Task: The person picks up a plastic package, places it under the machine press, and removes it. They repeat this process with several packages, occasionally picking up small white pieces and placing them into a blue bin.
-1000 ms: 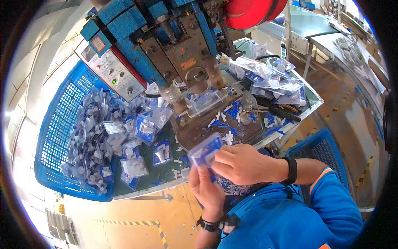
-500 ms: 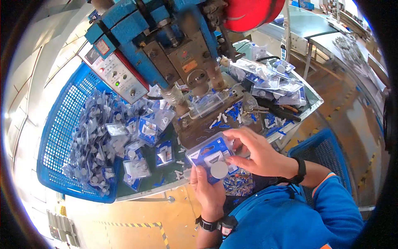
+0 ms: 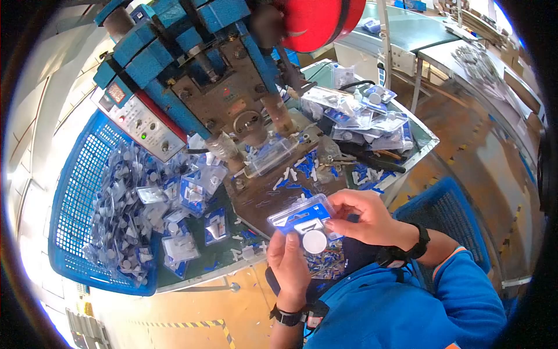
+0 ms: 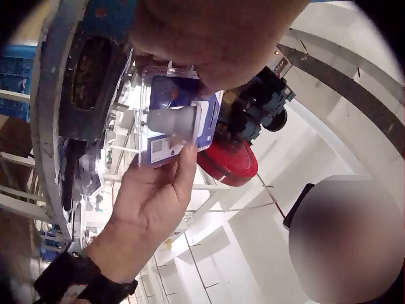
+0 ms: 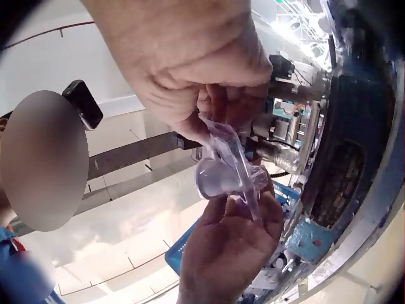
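Note:
In front of the body, both hands hold a clear plastic blister pack (image 3: 293, 219) with a blue printed card. A round white-faced part (image 3: 314, 241) bulges from it; in the right wrist view it appears as a flared cylinder (image 5: 218, 177) under the plastic. My left hand (image 3: 290, 269) grips the lower left edge, thumb on the near face. Thumb and fingers of my right hand (image 3: 372, 220) pinch the right edge. In the left wrist view the pack's card (image 4: 207, 120) shows between the two hands.
A blue press (image 3: 232, 93) stands beyond the hands, its metal bed strewn with blue and white scraps (image 3: 302, 168). To the left, a blue basket (image 3: 72, 221) holds many packs. More packs (image 3: 372, 116) are piled at right, above another blue basket (image 3: 442, 215).
The pack has turned so its face and round part show. My right hand has shifted from across the pack to its right edge. The head view has shifted slightly.

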### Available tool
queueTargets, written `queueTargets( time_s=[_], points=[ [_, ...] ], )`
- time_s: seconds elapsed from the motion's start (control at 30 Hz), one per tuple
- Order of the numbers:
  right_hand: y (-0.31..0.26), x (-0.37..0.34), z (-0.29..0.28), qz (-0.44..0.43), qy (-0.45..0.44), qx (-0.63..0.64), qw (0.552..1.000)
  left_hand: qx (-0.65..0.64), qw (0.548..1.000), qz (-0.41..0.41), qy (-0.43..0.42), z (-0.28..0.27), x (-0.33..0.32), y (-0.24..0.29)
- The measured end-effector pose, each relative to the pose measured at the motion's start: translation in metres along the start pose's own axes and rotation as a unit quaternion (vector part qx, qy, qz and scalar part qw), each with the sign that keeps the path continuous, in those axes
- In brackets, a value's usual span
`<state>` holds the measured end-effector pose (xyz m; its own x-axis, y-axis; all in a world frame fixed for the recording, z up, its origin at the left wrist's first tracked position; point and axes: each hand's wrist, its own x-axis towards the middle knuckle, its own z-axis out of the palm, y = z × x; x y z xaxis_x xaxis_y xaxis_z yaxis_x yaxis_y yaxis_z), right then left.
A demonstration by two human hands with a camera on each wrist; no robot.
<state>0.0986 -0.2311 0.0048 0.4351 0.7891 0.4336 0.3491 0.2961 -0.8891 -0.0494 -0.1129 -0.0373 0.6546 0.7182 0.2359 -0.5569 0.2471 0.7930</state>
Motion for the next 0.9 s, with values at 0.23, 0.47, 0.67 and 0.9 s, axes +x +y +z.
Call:
queueTargets(
  time_s=[0.23,0.47,0.67,0.9],
  points=[
    [0.0,-0.007,-0.013,-0.055,0.052,-0.063,0.995,0.085,0.996,0.013,-0.03,0.013,0.009,0.001],
    [-0.043,-0.054,-0.108,0.153,0.03,-0.391,0.907,0.489,0.862,0.116,0.065,-0.025,0.015,0.038],
    [-0.056,-0.074,-0.137,0.172,-0.031,-0.502,0.847,0.808,0.529,0.234,0.108,-0.129,0.053,0.061],
    [-0.06,-0.002,-0.079,0.014,-0.182,-0.393,0.902,0.777,0.589,0.16,0.156,-0.2,0.069,0.079]
  ],
)
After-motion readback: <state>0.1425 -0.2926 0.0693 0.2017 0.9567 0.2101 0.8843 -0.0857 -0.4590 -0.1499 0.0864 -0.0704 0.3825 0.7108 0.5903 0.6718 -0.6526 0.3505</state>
